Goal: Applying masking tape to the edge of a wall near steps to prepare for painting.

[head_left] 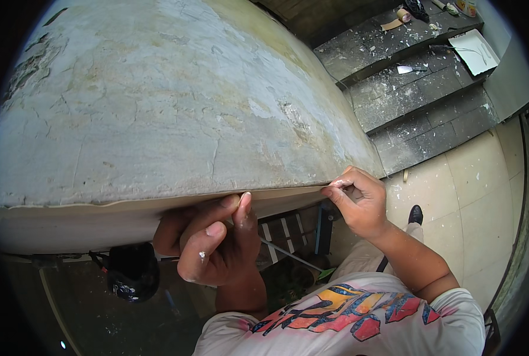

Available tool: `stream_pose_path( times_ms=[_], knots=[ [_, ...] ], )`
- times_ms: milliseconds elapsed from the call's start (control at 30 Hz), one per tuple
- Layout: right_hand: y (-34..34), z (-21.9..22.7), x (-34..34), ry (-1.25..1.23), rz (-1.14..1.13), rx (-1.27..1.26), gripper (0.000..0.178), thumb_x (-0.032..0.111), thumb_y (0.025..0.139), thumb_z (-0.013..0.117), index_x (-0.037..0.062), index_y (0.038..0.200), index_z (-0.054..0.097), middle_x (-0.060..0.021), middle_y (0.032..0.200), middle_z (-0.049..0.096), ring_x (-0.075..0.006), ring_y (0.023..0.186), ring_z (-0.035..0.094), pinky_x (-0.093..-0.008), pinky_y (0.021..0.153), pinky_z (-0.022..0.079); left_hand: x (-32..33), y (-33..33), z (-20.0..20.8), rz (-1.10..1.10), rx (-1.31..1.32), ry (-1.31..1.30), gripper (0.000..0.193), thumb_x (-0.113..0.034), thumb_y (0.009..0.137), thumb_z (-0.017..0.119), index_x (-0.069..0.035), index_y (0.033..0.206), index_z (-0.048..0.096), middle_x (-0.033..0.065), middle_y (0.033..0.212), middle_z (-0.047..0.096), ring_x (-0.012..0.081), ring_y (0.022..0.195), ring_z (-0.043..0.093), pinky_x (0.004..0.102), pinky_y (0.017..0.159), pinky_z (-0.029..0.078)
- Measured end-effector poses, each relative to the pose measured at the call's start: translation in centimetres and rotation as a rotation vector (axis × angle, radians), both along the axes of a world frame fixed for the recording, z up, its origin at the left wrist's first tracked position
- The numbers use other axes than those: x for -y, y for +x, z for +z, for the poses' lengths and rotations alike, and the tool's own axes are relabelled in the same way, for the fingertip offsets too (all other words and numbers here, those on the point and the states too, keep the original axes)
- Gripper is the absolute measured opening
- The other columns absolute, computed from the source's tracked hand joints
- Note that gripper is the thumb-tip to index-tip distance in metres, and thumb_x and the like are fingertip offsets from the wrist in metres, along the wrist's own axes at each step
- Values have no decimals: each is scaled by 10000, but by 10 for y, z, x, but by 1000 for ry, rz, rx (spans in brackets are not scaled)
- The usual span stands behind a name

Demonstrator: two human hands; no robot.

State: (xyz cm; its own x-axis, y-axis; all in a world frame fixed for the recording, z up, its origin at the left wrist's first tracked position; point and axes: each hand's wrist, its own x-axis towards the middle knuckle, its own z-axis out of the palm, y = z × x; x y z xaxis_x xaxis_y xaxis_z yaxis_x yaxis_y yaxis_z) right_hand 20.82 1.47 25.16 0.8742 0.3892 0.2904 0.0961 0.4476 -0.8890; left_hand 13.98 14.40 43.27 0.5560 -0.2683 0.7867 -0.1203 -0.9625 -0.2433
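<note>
A weathered wall surface with pale, cracked and flaking paint fills the upper left. Along its near edge runs a thin beige strip, which looks like paper or tape. My right hand pinches the strip near its right end, thumb against forefinger. My left hand is at the middle of the strip, fingertips pressed together at its edge and other fingers curled. White specks mark the fingers of both hands. Part of the strip behind my left hand is hidden.
Dark steps strewn with white flakes rise at the upper right. On them lie a scraper, a white tray or sheet and a small roll. A black helmet is below left. Pale floor tiles lie at right.
</note>
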Motion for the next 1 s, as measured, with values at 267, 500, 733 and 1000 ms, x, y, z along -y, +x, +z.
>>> stream_pose_path(
  times_ms=[267,500,733,1000],
  knots=[
    [-2,3,-2,-5,-34,-48,90,-72,815,727,-31,825,648,-108,779,672,-163,702,683,-270,640,524,-3,-1,0,-24,14,-39,427,-33,881,752,-84,1134,412,93,902,602,145,827,570,232,691,515],
    [-6,3,-5,14,-42,-77,157,-86,834,740,-11,835,602,-48,782,589,-81,697,532,-227,629,419,3,3,-9,21,90,-226,453,-133,853,802,-164,1092,418,-48,823,675,171,956,458,307,874,433],
    [-8,4,-5,-29,-73,-68,153,-91,830,732,-10,840,602,-59,769,599,-87,679,555,-235,626,443,-3,-1,2,42,40,-5,393,-2,875,748,-67,1127,453,93,940,561,141,793,564,252,679,511],
    [-1,3,0,-73,-53,52,127,-101,816,714,-20,843,621,-90,773,643,-137,687,630,-253,638,488,0,-2,3,7,38,-68,313,-15,897,730,-61,1090,487,76,918,556,139,779,559,248,680,497]
  ],
)
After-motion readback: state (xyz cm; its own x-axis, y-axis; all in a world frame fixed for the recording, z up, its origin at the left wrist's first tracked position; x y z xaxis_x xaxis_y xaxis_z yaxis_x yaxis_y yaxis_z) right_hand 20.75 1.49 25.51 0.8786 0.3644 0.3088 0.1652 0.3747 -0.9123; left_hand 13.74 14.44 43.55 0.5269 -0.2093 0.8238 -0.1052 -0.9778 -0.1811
